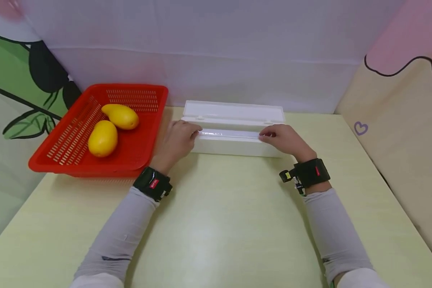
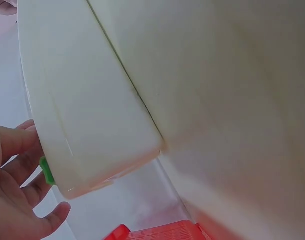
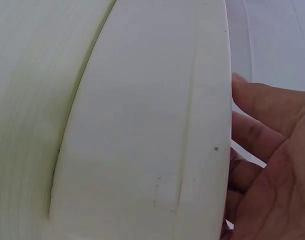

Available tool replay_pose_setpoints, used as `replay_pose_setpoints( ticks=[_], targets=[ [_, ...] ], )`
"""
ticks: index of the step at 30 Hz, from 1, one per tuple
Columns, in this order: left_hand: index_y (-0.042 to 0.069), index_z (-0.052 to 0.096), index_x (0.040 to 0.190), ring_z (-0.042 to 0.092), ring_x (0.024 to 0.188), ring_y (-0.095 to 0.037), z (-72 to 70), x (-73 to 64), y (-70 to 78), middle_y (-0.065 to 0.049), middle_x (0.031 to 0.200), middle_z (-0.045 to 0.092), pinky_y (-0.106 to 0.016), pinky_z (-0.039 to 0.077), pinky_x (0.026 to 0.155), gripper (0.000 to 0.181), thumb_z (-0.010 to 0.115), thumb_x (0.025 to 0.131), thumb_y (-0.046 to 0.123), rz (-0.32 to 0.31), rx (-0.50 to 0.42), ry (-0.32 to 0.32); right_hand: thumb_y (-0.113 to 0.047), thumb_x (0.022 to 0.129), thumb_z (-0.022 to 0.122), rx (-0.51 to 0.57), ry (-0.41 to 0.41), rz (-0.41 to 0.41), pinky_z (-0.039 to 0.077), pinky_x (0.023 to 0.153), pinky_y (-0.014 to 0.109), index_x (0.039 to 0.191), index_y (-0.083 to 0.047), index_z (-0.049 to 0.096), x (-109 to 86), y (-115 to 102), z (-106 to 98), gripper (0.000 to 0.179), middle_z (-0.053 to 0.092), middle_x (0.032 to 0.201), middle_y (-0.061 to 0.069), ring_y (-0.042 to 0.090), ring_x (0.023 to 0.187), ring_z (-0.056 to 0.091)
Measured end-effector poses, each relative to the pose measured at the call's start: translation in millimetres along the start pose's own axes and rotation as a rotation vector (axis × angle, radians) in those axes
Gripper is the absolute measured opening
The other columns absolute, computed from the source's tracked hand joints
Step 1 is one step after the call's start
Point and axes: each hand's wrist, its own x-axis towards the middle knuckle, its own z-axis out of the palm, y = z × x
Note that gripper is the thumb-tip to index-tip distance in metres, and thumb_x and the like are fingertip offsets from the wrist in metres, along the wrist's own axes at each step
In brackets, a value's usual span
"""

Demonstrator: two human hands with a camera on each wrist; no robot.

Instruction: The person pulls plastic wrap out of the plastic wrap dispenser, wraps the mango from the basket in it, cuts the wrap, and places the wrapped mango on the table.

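Glossy film (image 1: pixel 228 133) is seen inside the long white box (image 1: pixel 234 149) at twelve o'clock, its ends apparently pinched by the curled fingers of the left hand (image 1: pixel 178 140) and right hand (image 1: pixel 288 139). Both are probably best kept level. At the box's nine o'clock, smooth mangoes (image 1: pixel 103 139) are held in a slotted red basket (image 1: pixel 90 170).

box (image 1: pixel 237 149): smooth glossy plastic | basket (image 1: pixel 135 144): plastic | sleeves (image 1: pixel 119 230): matt cloth

A red basket (image 1: pixel 138 144) (its sides slotted) holds two yellow mangoes (image 1: pixel 103 139) close together.
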Motion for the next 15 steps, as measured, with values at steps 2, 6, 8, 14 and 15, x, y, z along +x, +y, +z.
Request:
replay_pose_setpoints(
  ticks=[2, 6, 8, 14, 15],
  targets=[
    [0.008, 0.074, 0.117, 0.064, 0.100, -0.031, -0.2, -0.4, -0.1, -0.011, 0.110, 0.074, -0.049, 0.042, 0.097, 0.024, 0.068, 0.093, 0.010, -0.010, -0.013, -0.009, -0.023, 0.100, 0.061, 0.010, -0.003, 0.014, 0.048, 0.085, 0.043, 0.119, -0.003, 0.069, 1.3, 1.3, 1.6, 0.029, 0.067, 0.107, 0.012, 0.027, 0.097, 0.058],
    [0.009, 0.073, 0.118, 0.062, 0.099, -0.029, 0.1, -0.5, -0.3, -0.010, 0.112, 0.073, -0.048, 0.042, 0.099, 0.025, 0.068, 0.093, 0.011, -0.021, -0.037, -0.023, -0.023, 0.101, 0.060, 0.022, -0.003, 0.038, 0.047, 0.085, 0.043, 0.118, -0.003, 0.070, 1.1, 3.1, 4.4, 0.029, 0.067, 0.107, 0.012, 0.028, 0.097, 0.058],
    [0.009, 0.073, 0.118, 0.062, 0.099, -0.029, 0.5, -0.1, -0.3, -0.010, 0.112, 0.073, -0.048, 0.043, 0.099, 0.025, 0.068, 0.093, 0.011, -0.027, -0.044, -0.029, -0.023, 0.101, 0.059, 0.023, -0.004, 0.046, 0.047, 0.085, 0.044, 0.117, -0.001, 0.070, 0.6, 2.9, 4.4, 0.029, 0.068, 0.107, 0.014, 0.028, 0.097, 0.058],
    [0.008, 0.074, 0.114, 0.062, 0.098, -0.027, -0.1, -0.3, -0.9, -0.009, 0.109, 0.073, -0.042, 0.049, 0.094, 0.023, 0.069, 0.092, 0.007, -0.036, -0.064, -0.036, -0.020, 0.101, 0.058, 0.000, 0.057, 0.064, 0.043, 0.079, 0.040, 0.111, 0.000, 0.072, 2.5, 1.3, 5.4, 0.026, 0.066, 0.100, 0.014, 0.027, 0.090, 0.054],
    [0.009, 0.075, 0.113, 0.061, 0.097, -0.027, -0.3, -0.4, -1.2, -0.009, 0.108, 0.073, -0.041, 0.050, 0.092, 0.022, 0.068, 0.092, 0.006, -0.034, -0.061, -0.035, -0.020, 0.101, 0.058, -0.005, 0.072, 0.063, 0.042, 0.078, 0.039, 0.109, 0.000, 0.072, 3.0, 1.0, 5.8, 0.026, 0.066, 0.098, 0.014, 0.027, 0.088, 0.053]
  ],
)
